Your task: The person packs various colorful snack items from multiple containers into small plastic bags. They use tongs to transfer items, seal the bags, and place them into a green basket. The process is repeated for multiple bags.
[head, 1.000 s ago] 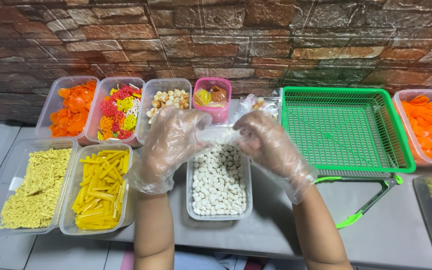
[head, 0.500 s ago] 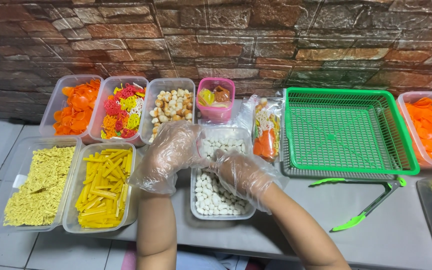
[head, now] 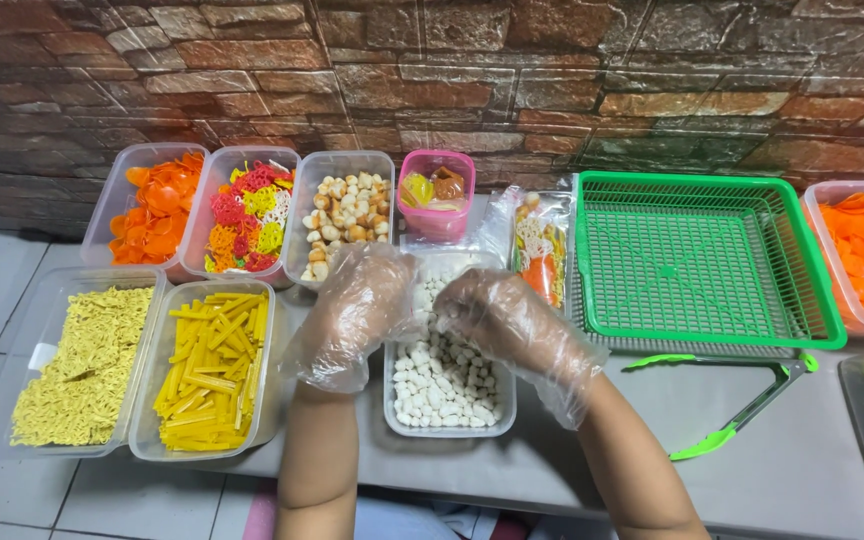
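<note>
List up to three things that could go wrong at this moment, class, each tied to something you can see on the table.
1. Both gloved hands, left and right, dig in the tub of white pieces; pieces may spill over its rim.
2. The loose plastic gloves could slip or snag.
3. The open snack bag leans beside the green basket near the right hand; a knock may tip it.
</note>
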